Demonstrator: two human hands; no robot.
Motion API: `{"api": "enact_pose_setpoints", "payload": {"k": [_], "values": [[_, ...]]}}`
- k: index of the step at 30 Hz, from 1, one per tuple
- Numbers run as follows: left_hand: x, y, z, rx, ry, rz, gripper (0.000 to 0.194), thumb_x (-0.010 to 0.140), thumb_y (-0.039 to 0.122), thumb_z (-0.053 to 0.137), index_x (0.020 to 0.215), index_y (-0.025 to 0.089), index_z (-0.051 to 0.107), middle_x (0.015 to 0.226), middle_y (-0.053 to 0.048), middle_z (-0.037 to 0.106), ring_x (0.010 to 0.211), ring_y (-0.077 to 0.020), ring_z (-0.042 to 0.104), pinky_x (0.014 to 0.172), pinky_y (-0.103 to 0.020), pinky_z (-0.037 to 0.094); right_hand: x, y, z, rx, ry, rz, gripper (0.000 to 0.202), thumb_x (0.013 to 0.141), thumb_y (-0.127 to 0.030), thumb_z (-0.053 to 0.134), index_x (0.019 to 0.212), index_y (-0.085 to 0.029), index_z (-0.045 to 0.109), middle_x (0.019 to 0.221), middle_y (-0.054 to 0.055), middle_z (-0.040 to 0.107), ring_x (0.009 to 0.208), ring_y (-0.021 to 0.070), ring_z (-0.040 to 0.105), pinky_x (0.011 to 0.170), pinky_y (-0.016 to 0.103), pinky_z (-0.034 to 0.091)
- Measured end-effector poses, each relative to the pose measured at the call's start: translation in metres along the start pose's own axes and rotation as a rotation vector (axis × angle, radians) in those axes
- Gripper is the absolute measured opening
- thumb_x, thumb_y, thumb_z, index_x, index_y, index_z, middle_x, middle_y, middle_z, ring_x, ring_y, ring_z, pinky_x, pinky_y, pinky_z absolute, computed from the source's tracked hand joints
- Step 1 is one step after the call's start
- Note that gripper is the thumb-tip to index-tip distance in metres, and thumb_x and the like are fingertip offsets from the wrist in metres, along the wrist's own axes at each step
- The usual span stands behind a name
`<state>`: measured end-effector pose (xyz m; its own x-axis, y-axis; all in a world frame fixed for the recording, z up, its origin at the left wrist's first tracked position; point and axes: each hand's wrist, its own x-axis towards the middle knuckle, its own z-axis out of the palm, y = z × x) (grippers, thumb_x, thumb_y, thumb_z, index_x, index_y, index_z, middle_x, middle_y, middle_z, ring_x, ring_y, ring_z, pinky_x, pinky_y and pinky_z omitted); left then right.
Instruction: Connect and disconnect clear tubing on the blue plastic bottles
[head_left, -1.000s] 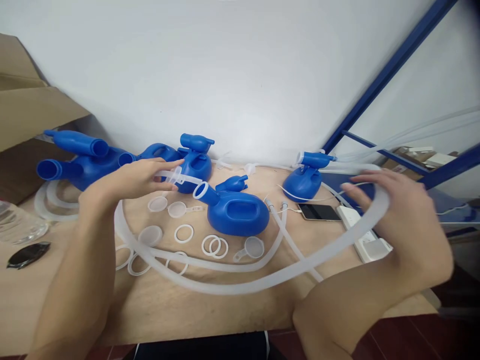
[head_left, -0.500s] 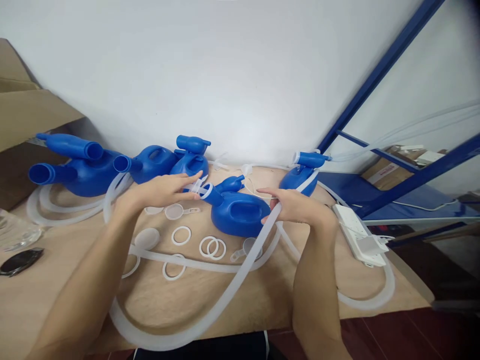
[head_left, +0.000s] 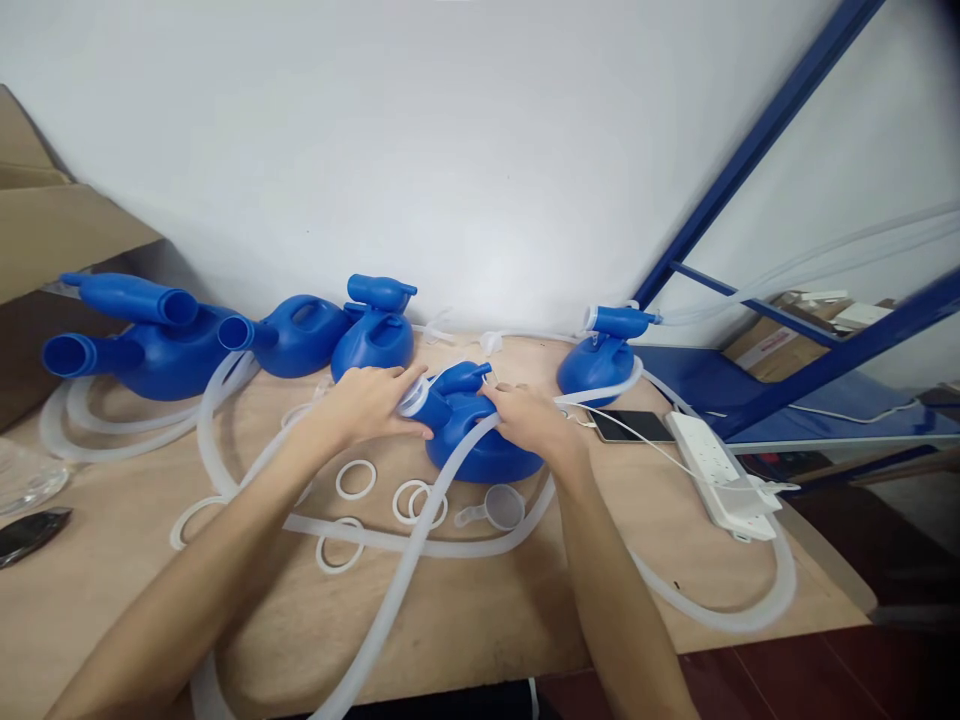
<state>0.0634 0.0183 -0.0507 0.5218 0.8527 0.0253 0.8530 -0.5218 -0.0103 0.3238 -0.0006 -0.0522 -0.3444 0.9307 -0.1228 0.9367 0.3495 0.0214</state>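
Note:
A blue plastic jug (head_left: 487,462) lies in front of me, its spout pointing left. My left hand (head_left: 379,402) closes around the spout, thumb below and fingers above. A whitish translucent cap or ring (head_left: 414,397) sits at the spout's mouth, partly covered by my fingers. Just behind the spout is a blue piece with a narrow tip (head_left: 463,376). My right hand (head_left: 529,415) pinches a translucent hose (head_left: 409,570) above the jug, close to that tip; its fingers partly hide the hose's end. Below the jug lie white rings (head_left: 355,480) and a clear cap with a strap (head_left: 504,507).
More blue jugs (head_left: 300,335) with hoses stand at the back left, and another jug (head_left: 596,370) at the back right. On the right are a phone (head_left: 630,427) and a white power strip (head_left: 712,475). Dark glasses (head_left: 30,535) lie at left, near a cardboard box (head_left: 82,240).
My right hand has moved left with the hose, from the jug's right side to the blue tip. My left hand has shifted from the clear cap's strap onto the spout, which now has the cap at its mouth.

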Motion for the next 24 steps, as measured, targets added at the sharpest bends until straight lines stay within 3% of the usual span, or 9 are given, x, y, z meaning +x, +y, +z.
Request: {"api": "enact_pose_setpoints", "payload": {"k": [4,8,13,19,24], "values": [[0.003,0.007,0.019,-0.014,0.161,0.007,0.077,0.087,0.07,0.068,0.14,0.016,0.059,0.13,-0.021,0.071,0.116,-0.0398,0.07,0.083,-0.042,0.057,-0.005,0.002,0.004,-0.06,0.054,-0.046,0.045,0.102,-0.028,0.05,0.146,-0.02,0.055,0.14,0.017,0.068,0.121,0.0367,0.067,0.098,0.045,0.052],[0.007,0.005,0.042,-0.253,0.347,0.155,0.09,0.088,0.062,0.071,0.16,0.021,0.038,0.157,-0.017,0.056,0.138,-0.0354,0.06,0.104,-0.044,0.055,-0.007,0.006,0.004,-0.112,0.045,-0.039,0.056,0.096,-0.017,0.049,0.152,-0.018,0.048,0.142,0.017,0.067,0.123,0.0357,0.066,0.096,0.043,0.052],[0.007,0.005,0.064,-0.39,0.448,0.204,0.09,0.092,0.052,0.069,0.166,0.021,0.028,0.16,-0.018,0.053,0.14,-0.0367,0.059,0.109,-0.049,0.053,-0.01,0.006,0.005,-0.133,0.054,-0.053,0.058,0.096,-0.017,0.047,0.155,-0.015,0.044,0.148,0.02,0.062,0.126,0.0375,0.063,0.097,0.045,0.051],[0.005,0.01,0.074,-0.354,0.544,0.265,0.095,0.097,0.048,0.065,0.171,0.024,0.01,0.167,-0.019,0.042,0.148,-0.0368,0.05,0.115,-0.051,0.05,-0.009,0.008,0.006,-0.121,0.073,-0.079,0.053,0.097,-0.017,0.047,0.15,-0.016,0.048,0.144,0.019,0.064,0.122,0.0364,0.065,0.095,0.044,0.051],[0.006,0.013,0.075,-0.362,0.586,0.304,0.092,0.098,0.044,0.064,0.171,0.025,0.011,0.166,-0.019,0.042,0.152,-0.035,0.046,0.12,-0.052,0.046,-0.006,0.011,0.005,-0.137,0.05,-0.094,0.058,0.093,-0.014,0.048,0.151,-0.016,0.048,0.141,0.019,0.066,0.12,0.0372,0.067,0.095,0.046,0.05]]}}
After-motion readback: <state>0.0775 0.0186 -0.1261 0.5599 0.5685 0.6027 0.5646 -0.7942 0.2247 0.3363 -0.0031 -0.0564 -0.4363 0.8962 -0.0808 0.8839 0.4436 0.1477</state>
